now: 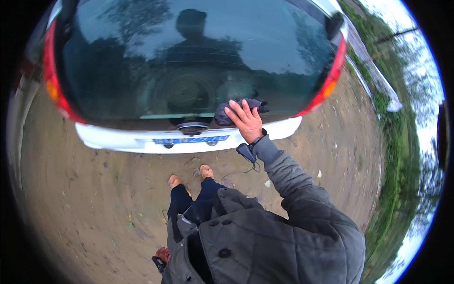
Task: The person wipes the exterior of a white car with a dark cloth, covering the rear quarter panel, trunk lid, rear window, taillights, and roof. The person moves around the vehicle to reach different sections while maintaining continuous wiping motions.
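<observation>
My right hand (249,122) presses a dark, bunched cloth (222,117) against the lower right part of a white car's rear window (117,96). Its fingers lie spread over the cloth, pointing up the glass. A band and a small dark device (245,152) with a cable are at that wrist. My left hand (163,254) hangs low beside my body, away from the car. A dark device is strapped at the left wrist too. The left fingers are small and partly hidden, and nothing can be made out in them.
Red tail lights (53,78) flank the glass, which carries reflections. Below are the white tailgate edge (106,136) and a blue licence plate (191,140). My feet (206,171) stand on bare dirt (88,198) with scattered leaves. Green plants (393,167) grow at right.
</observation>
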Demonstrator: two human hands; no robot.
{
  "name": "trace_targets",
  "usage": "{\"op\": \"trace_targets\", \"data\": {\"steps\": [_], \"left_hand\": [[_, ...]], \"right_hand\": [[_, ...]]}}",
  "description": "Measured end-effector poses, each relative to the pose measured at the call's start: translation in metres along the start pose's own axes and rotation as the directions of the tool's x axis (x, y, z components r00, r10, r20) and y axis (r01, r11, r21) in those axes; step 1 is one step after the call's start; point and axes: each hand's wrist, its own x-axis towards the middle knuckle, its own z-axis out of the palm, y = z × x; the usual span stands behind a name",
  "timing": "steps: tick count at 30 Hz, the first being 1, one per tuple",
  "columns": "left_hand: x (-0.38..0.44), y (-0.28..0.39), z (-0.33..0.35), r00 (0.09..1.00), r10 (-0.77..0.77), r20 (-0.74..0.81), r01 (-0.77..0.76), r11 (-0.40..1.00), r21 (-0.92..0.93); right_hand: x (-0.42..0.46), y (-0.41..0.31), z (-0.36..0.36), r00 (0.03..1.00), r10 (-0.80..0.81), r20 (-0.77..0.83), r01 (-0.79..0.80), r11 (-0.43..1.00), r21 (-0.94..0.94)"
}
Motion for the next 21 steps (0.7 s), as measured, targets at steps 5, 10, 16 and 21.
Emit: {"op": "trace_targets", "data": {"steps": [5,10,16,21], "left_hand": [[0.042,0.035,0.046,0.998,-0.044,-0.049,0.051,0.983,0.174],[0.058,0.060,0.078,0.997,-0.053,-0.059,0.068,0.951,0.302],[0.040,0.051,0.071,0.996,-0.021,-0.087,0.048,0.946,0.319],[0.027,0.023,0.058,0.997,-0.005,-0.075,0.026,0.959,0.281]], "right_hand": [[-0.049,0.075,-0.002,0.912,0.384,-0.141,-0.387,0.922,0.005],[-0.092,0.141,-0.005,0.780,0.602,-0.173,-0.595,0.798,0.096],[-0.111,0.164,0.000,0.568,0.809,-0.152,-0.769,0.587,0.253],[-0.093,0.114,0.019,0.326,0.945,-0.035,-0.919,0.326,0.220]]}}
